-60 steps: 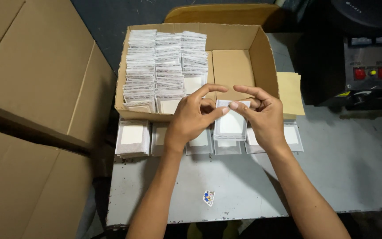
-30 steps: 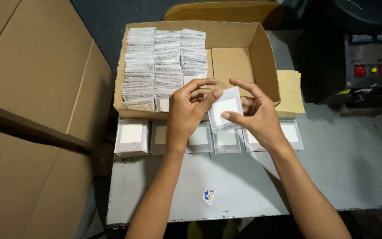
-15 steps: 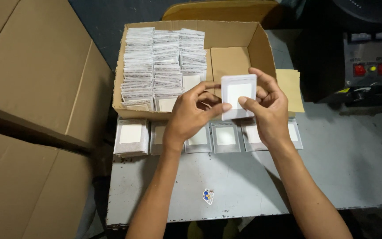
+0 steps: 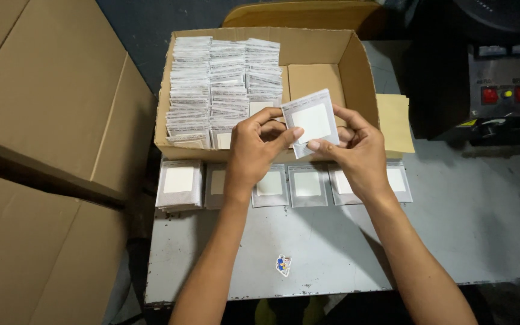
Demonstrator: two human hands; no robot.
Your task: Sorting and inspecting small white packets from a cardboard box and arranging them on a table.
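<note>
— Head view, nearest part first: what is seen along the front edge of the surface (image 4: pixel 464 241)?

— Bare grey metal is seen there, marked only by a small sticker (image 4: pixel 283 265); open room is left to the right of the forearms.

— And beyond that?

— A row of flat packets (image 4: pixel 307 185) is laid side by side just before the cardboard box (image 4: pixel 361 78), with a thicker stack (image 4: pixel 179 183) at the row's left end.

— How are the fingers placed?

— A single white-windowed packet (image 4: pixel 311 122) is pinched by both hands above the box's near wall: the left hand (image 4: pixel 257 147) is closed on its lower left edge, the right hand (image 4: pixel 359 150) on its lower right.

— Farther back?

— Three rows of packets (image 4: pixel 224 84) are packed upright in the box's left part; its right part is left open. Large cardboard sheets (image 4: pixel 43 108) are crowded against the surface's left edge.
</note>
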